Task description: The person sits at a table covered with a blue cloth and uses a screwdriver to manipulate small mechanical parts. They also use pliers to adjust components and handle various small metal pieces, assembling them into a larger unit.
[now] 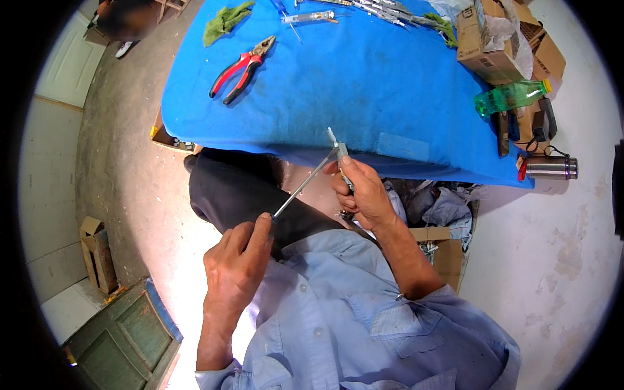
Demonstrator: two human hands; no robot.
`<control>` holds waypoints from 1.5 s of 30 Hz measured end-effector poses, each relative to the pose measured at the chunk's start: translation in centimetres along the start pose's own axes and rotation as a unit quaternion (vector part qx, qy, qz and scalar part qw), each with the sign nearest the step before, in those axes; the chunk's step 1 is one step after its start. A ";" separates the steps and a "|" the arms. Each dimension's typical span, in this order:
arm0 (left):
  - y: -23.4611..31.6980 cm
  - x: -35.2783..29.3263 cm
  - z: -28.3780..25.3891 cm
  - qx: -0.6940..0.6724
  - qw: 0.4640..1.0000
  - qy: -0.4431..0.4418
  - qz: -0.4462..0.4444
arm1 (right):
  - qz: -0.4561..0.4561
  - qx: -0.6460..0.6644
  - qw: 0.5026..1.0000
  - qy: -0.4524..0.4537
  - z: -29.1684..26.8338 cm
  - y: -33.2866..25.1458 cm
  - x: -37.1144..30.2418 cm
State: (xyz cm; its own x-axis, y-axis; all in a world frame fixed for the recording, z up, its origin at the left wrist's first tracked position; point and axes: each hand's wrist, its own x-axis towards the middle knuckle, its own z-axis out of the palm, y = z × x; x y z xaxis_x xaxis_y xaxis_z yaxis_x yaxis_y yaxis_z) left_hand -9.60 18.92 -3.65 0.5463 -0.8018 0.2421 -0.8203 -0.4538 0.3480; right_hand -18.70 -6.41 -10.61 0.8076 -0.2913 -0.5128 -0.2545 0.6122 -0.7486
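Note:
My left hand (235,263) is closed around the handle of a screwdriver (300,190), which is mostly hidden in the fist. Its long metal shaft slants up and right to a slim grey metal part (341,151) in my right hand (365,192). The tip meets or lies just behind that part; I cannot tell which. My right thumb and fingers pinch the part near the table's front edge, and a thin light piece sticks up from its top. Red-and-black pliers (243,70) lie on the blue-covered table (312,84), beyond both hands.
On the table's far side lie a green cloth (226,23), a slim clear-and-metal piece (308,17) and several metal parts (390,10). To the right are a cardboard box (478,49), a green bottle (513,97) and a steel flask (551,168). An open carton (448,257) stands under the table.

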 end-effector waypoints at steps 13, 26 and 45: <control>-1.7 1.6 -0.1 0.038 0.995 -0.065 0.071 | 0.011 -0.162 0.986 0.027 -1.2 -1.8 1.3; -2.5 2.7 -0.9 0.028 0.991 -0.102 0.078 | -0.005 -0.211 0.977 -0.002 -2.2 -1.7 2.0; -2.3 2.2 -0.5 0.030 0.995 -0.079 0.053 | 0.023 -0.149 0.989 -0.012 -1.9 -1.7 2.0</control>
State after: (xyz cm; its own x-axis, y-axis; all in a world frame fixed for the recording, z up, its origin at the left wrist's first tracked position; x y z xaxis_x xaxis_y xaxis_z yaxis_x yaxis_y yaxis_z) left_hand -6.48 18.38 -3.46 0.4259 -0.8956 0.1284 -0.8834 -0.3810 0.2727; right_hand -17.67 -9.40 -11.13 0.8027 -0.2482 -0.5424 -0.4343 0.3800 -0.8167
